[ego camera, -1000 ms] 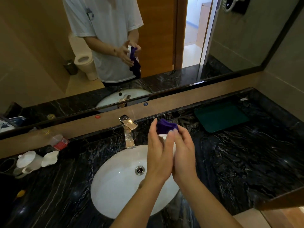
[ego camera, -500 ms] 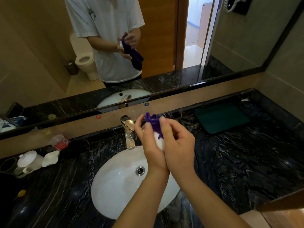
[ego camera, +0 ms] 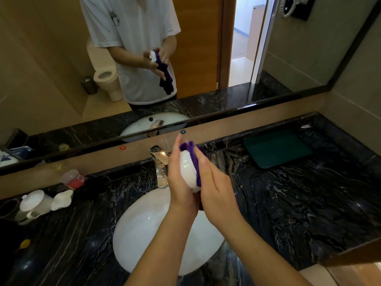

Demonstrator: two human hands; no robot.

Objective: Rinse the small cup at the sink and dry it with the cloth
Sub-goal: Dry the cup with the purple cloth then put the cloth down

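Drying goes best if the left hand turns the small cup while the cloth wipes around it. Above the sink, near the counter's back edge, the left hand cradles the cup; the right hand presses the cloth against it, fingers closed.

Both forearms reached forward and converged at centre. Left hand was upright, fingers extended upward, palm facing right. Right hand was pressed in opposite it, palm facing left, fingers angled up and forward. Palms faced each other, wrists nearly touching.
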